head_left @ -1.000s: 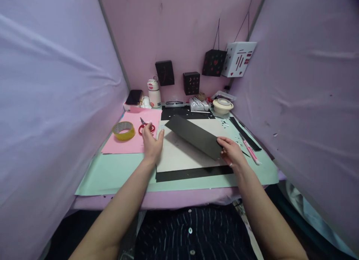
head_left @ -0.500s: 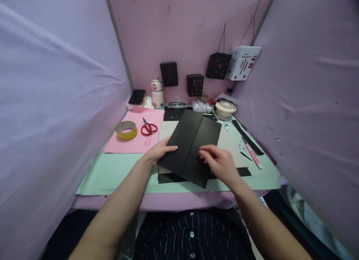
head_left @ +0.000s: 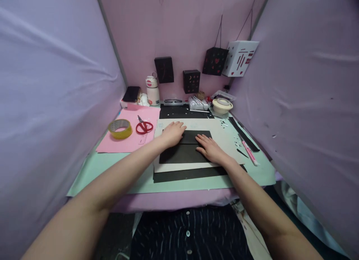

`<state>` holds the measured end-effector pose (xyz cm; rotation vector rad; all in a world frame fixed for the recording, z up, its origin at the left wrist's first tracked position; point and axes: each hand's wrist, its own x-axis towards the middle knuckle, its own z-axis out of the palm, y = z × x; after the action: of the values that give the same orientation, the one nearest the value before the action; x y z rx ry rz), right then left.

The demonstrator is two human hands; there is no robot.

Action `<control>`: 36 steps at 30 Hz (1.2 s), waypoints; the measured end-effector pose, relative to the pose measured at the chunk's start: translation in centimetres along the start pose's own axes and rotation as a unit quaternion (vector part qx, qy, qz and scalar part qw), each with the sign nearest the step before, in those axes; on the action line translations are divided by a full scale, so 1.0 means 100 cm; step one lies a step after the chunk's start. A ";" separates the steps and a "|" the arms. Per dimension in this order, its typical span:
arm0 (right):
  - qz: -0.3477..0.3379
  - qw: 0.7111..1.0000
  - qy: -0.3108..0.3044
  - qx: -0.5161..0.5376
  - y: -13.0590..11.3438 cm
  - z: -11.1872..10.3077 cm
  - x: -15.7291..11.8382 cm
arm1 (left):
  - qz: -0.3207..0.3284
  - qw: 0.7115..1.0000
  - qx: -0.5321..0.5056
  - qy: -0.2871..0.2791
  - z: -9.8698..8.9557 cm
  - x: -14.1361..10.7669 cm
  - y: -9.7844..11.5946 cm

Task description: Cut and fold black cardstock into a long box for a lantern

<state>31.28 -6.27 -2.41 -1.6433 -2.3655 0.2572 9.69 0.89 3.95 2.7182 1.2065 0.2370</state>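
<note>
On the off-white rectangular board (head_left: 227,141), the black rectangular cardstock sheet (head_left: 179,156) lies flat, apparently creased crosswise; the left hand (head_left: 172,134) and right hand (head_left: 211,149) rest on it, fingers extended, grasping nothing; what is left is unclear

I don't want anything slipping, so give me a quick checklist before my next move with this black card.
Black card lying on the white sheet: ok.
Left hand and right hand on the card: ok.
Scissors off the card: ok, on pink paper.
Pink cutter off the card: ok.
Cutter blade retracted: cannot tell.
Scraps cleared away: not ok, at right.
</note>
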 end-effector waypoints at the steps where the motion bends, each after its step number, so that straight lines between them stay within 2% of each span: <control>1: 0.001 1.000 0.006 -0.003 0.001 0.002 -0.002 | 0.006 1.000 0.002 0.012 0.012 -0.007 0.005; 3: -0.006 0.999 0.031 -0.007 -0.001 0.001 -0.005 | 0.029 1.000 -0.003 0.009 0.033 -0.022 0.015; 5: -0.023 0.999 0.040 -0.007 -0.006 -0.003 -0.007 | 0.037 0.999 -0.007 -0.023 0.048 -0.033 0.022; 8: -0.049 0.999 0.004 -0.005 -0.014 -0.002 -0.009 | 0.025 0.999 -0.001 -0.047 0.060 -0.040 0.025; 10: -0.051 0.999 -0.007 -0.008 -0.017 0.002 -0.010 | 0.024 0.998 0.002 -0.055 0.061 -0.041 0.024; 14: -0.061 0.998 0.026 -0.022 -0.021 0.007 -0.011 | 0.031 0.998 -0.002 -0.054 0.060 -0.041 0.021; 19: -0.071 0.994 0.082 -0.014 -0.023 0.007 -0.014 | 0.045 0.999 -0.003 0.006 0.058 -0.047 0.025; 22: -0.070 0.992 0.099 -0.015 -0.024 0.007 -0.016 | 0.026 0.999 -0.001 0.037 0.056 -0.052 0.027; 28: -0.080 0.993 0.083 -0.034 -0.029 0.002 -0.017 | 0.040 0.999 0.023 0.005 0.054 -0.053 0.024; 36: -0.076 0.992 0.062 -0.079 -0.036 -0.004 -0.014 | 0.051 0.998 0.009 0.019 0.058 -0.052 0.019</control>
<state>28.63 -8.81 -1.16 -1.4864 -2.4542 -0.0610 8.77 -4.72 -1.74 2.8067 1.0854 0.2931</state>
